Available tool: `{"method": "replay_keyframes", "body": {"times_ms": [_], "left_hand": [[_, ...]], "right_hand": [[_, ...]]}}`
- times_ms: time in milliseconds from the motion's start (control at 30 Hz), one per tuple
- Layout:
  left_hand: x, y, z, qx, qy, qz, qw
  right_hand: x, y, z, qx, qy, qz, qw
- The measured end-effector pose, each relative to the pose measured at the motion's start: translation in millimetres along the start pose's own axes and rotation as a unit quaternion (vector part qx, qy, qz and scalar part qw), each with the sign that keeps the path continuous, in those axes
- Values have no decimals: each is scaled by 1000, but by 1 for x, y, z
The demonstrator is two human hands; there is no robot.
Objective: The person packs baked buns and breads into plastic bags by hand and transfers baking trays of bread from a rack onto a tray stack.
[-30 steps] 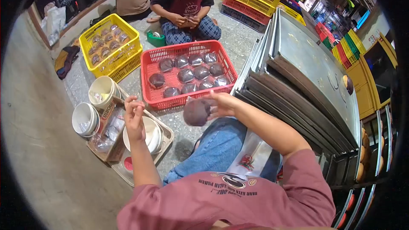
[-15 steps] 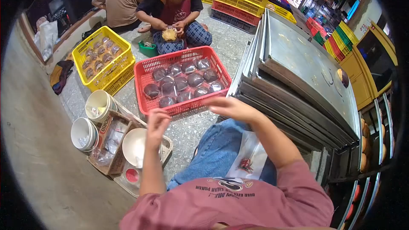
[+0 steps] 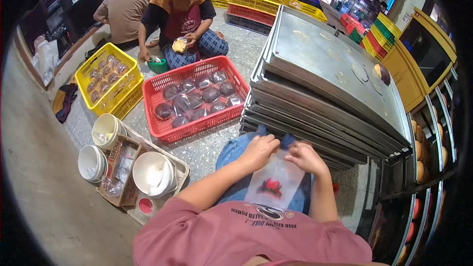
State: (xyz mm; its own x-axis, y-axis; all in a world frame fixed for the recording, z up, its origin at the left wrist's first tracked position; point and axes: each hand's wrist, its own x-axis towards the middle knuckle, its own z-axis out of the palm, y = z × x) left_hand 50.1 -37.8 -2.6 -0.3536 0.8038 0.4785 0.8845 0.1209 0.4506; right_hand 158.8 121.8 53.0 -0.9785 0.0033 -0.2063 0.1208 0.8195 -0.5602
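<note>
On my lap, against my blue jeans, lies a translucent plastic bag [image 3: 274,173] with a red print on it. My left hand [image 3: 259,152] is curled at its upper left edge, fingers bent against the plastic. At the upper right edge my right hand [image 3: 304,157] pinches the bag; the fingertips are slightly blurred. In front of my knees stands a red crate [image 3: 170,134] holding several dark-topped buns [image 3: 195,100] in clear wrapping.
To my right rises a stack of metal trays [image 3: 320,44], a bun [image 3: 382,74] on top. A yellow crate [image 3: 106,51] of wrapped buns stands far left. Nearer are white tubs [image 3: 152,170] and a cardboard box [image 3: 129,194]. Across from me a person [image 3: 185,22] holds a bun.
Both my hands have come back from above the red crate to the bag on my lap. The view has shifted. Across from me, the person's one hand has lowered to the green container.
</note>
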Motion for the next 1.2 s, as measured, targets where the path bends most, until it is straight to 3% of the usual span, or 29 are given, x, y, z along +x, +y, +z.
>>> {"method": "replay_keyframes", "body": {"times_ms": [67, 133, 200, 267, 333, 433, 500, 600, 667, 700, 733, 800, 833, 967, 1033, 1067, 1133, 1200], "left_hand": [[-6, 6, 4, -108, 39, 13, 993], [-7, 19, -6, -67, 55, 35, 996], [-2, 22, -8, 22, 97, 58, 993], [1, 22, -6, 14, 117, 94, 989], [1, 24, -3, -15, 120, 110, 987], [0, 23, 2, -43, 86, 107, 990], [5, 24, 2, -44, 65, 88, 993], [11, 30, -10, -99, 57, 97, 989], [19, 32, -18, -407, -64, 99, 906], [19, 31, -18, -492, -72, 52, 866], [20, 27, -17, -492, -73, 55, 866], [26, 17, -16, -700, -108, 77, 702], [29, 17, -15, -714, -94, 82, 689], [31, 6, -13, -689, -119, 114, 705], [24, -7, -13, -724, -42, 15, 688], [24, -18, -17, -725, -40, 20, 688], [27, -35, -24, -596, -137, -60, 789], [30, -35, -19, -549, -155, -104, 815]], "right_hand": [[-23, -13, 1, -112, 127, -58, 984], [-28, -19, 8, -124, 144, -47, 981], [-26, -28, 16, -123, 264, -82, 953], [-19, -1, 33, -59, 219, -135, 964], [-22, -2, 31, -126, 318, -169, 924], [-27, 0, 25, -154, 356, -145, 910], [-31, -4, 20, -59, 350, -171, 919], [-39, 7, 18, -86, 299, -184, 932], [-43, 6, 14, -78, 304, -204, 927], [-45, 5, 17, -24, 308, -225, 924], [-48, 4, 17, 30, 312, -245, 918], [-59, 4, 8, 11, 280, -245, 928], [-63, 7, 5, 21, 239, -257, 936], [-84, 21, -15, 54, 112, -253, 960], [-95, 32, -35, 68, -14, -210, 975], [-105, 33, -50, 86, 0, -200, 976], [-127, 26, -99, 112, 27, -172, 978], [-146, 19, -159, 68, 130, -184, 972]]}}
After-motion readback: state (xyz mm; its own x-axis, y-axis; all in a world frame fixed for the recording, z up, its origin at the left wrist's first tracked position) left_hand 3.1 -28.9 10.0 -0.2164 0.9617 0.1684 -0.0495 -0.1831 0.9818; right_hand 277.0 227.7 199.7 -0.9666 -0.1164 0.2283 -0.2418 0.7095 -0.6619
